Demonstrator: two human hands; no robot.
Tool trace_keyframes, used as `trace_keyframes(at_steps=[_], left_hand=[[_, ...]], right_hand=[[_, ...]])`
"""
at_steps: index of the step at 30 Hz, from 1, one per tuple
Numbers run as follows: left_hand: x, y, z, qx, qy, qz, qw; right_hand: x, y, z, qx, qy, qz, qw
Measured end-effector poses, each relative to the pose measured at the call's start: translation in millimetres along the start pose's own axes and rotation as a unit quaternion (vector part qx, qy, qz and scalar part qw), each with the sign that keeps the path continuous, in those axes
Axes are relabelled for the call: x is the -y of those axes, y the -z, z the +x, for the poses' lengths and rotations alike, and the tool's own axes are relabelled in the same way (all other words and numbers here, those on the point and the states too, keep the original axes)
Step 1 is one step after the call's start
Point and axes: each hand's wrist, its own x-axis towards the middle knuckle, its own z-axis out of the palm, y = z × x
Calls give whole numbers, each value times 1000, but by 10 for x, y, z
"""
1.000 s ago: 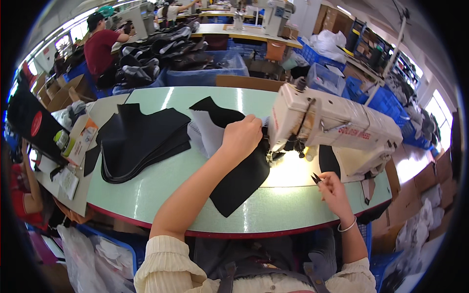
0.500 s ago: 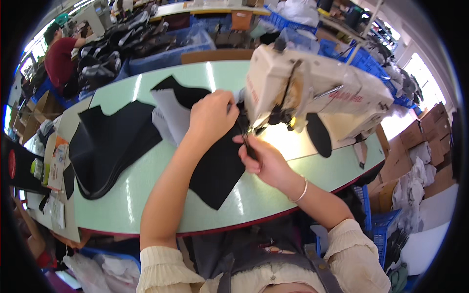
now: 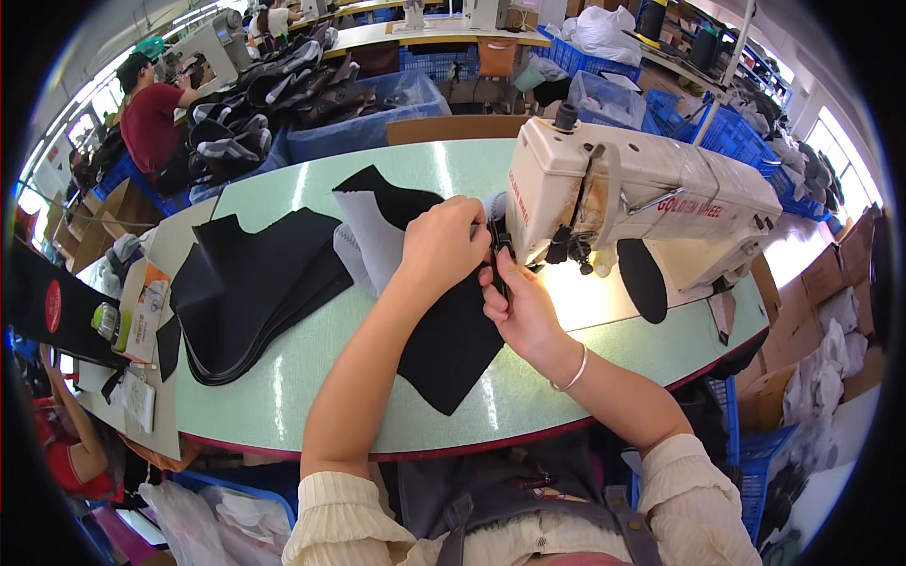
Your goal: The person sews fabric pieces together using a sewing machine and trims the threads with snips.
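Observation:
My left hand (image 3: 444, 242) is closed at the edge of a black fabric piece (image 3: 451, 354) lying on the pale green sewing table. A grey-lined piece with a black top (image 3: 373, 219) lies under and beside that wrist. Close by, my right hand (image 3: 521, 307) pinches a slim dark tool (image 3: 501, 253), apparently thread snips, upright at the fabric edge; its tips are hard to make out. Both hands are just left of the sewing machine's (image 3: 557, 179) needle area, where the lamp lights the bed. The fingertips of my left hand are partly hidden.
A stack of black cut pieces (image 3: 250, 292) lies at left on the table. An oval black piece (image 3: 643, 281) leans by the machine arm. A box (image 3: 146, 311) and green tape roll (image 3: 106, 321) stand at far left. Blue crates (image 3: 746, 453) flank the right side; co-workers sit beyond.
My right hand has drawn away from the needle and turned, bringing the dark tool upright against my left hand. The whole view has shifted, so the table appears lower and further right.

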Motion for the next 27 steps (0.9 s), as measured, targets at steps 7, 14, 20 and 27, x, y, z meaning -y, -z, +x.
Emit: trace_keyframes(at_steps=[7,14,20,27], left_hand=[[-3,-15,-28,-9,-5,10,1000],[14,-22,-8,-8,-9,27,1000],[7,89,1,-88,-38,5,995],[-20,191,17,-199,-58,9,978]], right_hand=[[7,33,-28,-7,-35,1,999],[4,59,142,-15,-30,23,999],[134,173,-244,44,-77,-48,995],[936,1196,-1252,11,264,-760,593]])
